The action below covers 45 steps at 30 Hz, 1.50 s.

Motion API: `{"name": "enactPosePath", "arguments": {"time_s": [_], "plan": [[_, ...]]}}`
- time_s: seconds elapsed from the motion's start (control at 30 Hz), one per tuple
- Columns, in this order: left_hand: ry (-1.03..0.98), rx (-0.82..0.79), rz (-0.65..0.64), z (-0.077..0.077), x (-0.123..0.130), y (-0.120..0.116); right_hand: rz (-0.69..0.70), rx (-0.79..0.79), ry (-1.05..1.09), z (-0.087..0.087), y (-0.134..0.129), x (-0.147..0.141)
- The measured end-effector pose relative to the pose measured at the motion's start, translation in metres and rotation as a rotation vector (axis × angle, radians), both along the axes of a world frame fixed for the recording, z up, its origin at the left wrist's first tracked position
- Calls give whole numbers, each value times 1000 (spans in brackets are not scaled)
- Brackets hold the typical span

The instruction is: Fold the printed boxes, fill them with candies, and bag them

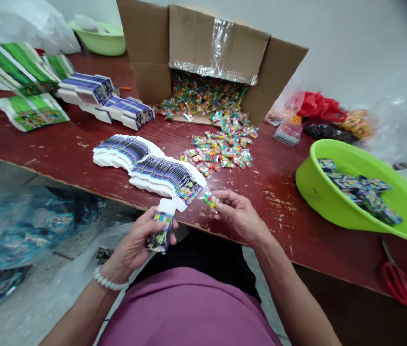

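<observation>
Purple and white printed cardboard, a small flat box (160, 229), is sitting in my left hand (141, 240), my fingers wrapping its lower half while its open white flap is pointing up, just off the near edge of the red tabletop (80, 158). My right hand (237, 214) is pinching a clear little packet of coloured candies (210, 199) between thumb and fingertips, hovering over that same edge, just beside the box mouth. A fanned stack of flat box blanks (153, 168) is lying near, loose candy packets (221, 146) beyond it, and a lime plastic basin (362, 192) of filled boxes is resting toward the right edge. I am judging the packet could snag the narrow opening and drop off the edge.
</observation>
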<state>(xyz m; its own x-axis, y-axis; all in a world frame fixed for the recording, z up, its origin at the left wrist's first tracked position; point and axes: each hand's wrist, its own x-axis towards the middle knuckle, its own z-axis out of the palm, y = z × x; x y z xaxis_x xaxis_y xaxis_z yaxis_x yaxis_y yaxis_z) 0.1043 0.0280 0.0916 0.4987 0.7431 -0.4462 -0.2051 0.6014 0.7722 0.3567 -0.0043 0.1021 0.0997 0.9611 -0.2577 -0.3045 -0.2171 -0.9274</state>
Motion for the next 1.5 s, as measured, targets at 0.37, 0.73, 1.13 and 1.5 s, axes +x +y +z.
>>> {"name": "enactPosePath", "arguments": {"time_s": [0.37, 0.73, 1.13, 1.5], "plan": [[55, 175, 152, 8, 70, -6, -18, -34, -21, 2, -36, -21], [66, 141, 91, 4, 111, -20, -226, -77, 186, -24, -72, 2], [212, 282, -63, 17, 108, -23, -311, 39, -74, -16, -71, 19], [303, 387, -484, 18, 94, -29, -195, 83, -166, 5, -64, 28]]}}
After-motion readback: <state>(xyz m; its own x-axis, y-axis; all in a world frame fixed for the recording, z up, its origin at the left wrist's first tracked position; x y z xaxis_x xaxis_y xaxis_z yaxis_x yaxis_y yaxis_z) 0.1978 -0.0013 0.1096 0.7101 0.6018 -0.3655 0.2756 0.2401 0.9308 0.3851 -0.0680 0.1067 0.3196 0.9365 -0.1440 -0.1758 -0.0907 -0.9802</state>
